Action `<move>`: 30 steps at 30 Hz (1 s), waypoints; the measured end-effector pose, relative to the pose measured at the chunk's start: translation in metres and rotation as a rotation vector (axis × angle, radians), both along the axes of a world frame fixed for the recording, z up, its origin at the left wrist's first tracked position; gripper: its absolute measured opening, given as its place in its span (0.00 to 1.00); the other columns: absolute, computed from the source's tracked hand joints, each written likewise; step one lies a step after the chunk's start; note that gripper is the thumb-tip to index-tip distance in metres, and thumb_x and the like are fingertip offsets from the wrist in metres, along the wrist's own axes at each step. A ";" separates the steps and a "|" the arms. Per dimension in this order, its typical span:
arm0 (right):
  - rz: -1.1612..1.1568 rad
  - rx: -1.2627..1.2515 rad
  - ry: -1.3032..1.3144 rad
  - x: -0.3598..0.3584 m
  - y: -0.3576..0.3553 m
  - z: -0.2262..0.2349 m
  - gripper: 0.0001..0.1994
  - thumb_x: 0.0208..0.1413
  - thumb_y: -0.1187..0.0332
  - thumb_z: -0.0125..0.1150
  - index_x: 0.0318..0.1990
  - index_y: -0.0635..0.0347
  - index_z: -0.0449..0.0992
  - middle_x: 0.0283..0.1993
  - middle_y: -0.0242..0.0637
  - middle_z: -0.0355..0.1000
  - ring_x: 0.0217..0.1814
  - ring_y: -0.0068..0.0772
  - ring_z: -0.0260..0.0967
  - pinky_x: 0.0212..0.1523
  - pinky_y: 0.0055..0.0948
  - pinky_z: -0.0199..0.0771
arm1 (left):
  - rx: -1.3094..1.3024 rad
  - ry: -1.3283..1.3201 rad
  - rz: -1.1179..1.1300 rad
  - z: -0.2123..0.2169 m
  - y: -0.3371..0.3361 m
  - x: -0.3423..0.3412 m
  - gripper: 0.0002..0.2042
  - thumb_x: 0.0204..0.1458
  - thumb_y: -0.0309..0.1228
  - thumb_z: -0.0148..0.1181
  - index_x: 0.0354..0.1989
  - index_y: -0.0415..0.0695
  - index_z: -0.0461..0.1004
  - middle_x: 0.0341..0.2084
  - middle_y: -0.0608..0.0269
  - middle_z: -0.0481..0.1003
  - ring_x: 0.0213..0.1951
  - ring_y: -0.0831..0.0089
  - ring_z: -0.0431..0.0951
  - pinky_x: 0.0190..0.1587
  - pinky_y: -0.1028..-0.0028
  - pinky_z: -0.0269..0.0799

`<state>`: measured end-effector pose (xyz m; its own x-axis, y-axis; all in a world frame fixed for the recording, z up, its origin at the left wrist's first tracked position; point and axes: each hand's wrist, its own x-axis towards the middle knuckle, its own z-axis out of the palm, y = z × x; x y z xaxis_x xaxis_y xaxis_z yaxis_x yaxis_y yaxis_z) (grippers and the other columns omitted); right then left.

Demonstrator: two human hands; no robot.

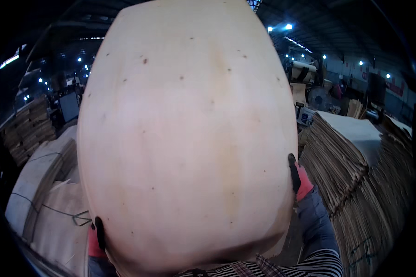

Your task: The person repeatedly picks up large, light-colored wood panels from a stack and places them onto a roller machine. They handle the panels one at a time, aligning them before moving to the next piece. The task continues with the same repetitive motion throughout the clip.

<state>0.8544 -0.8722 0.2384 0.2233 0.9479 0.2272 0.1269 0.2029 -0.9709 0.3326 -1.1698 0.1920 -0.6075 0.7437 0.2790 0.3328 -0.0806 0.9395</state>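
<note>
A large pale sheet of wood veneer (185, 138), dotted with small dark knots, stands raised in front of me and fills the middle of the view. My left hand (97, 237), in a red and black glove, grips its lower left edge. Higher up on the opposite edge, my right hand (300, 177) holds the sheet in a matching glove, with the dark thumb lying on the near face. The fingers of both hands are hidden behind the sheet.
To the right rise tall stacks of veneer sheets (337, 161). At left lie a strapped bundle of pale veneer (37, 180) and a loose green strap (81, 218); farther back is a pile of boards (30, 127). A fan (320, 98) stands at the back right.
</note>
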 end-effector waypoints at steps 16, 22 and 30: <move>-0.223 -0.163 -0.009 -0.089 0.431 -0.061 0.28 0.47 0.43 0.47 0.34 0.64 0.72 0.26 0.31 0.68 0.26 0.23 0.62 0.26 0.25 0.63 | -0.156 -0.072 -0.014 -0.076 0.590 -0.206 0.25 0.46 0.48 0.52 0.36 0.31 0.69 0.28 0.56 0.73 0.29 0.73 0.72 0.30 0.75 0.68; -0.114 -0.016 0.066 -0.157 0.567 0.008 0.29 0.48 0.43 0.45 0.32 0.66 0.72 0.22 0.30 0.67 0.22 0.21 0.61 0.23 0.22 0.62 | -0.232 -0.064 -0.098 -0.029 0.793 -0.236 0.26 0.46 0.48 0.52 0.37 0.32 0.68 0.26 0.55 0.73 0.27 0.72 0.72 0.29 0.74 0.68; -0.151 -0.143 0.185 -0.144 0.816 -0.037 0.28 0.48 0.42 0.45 0.29 0.64 0.73 0.18 0.30 0.65 0.16 0.21 0.58 0.18 0.21 0.58 | -0.297 -0.018 -0.114 -0.071 1.047 -0.253 0.28 0.45 0.50 0.51 0.38 0.31 0.67 0.29 0.53 0.72 0.30 0.69 0.72 0.32 0.72 0.67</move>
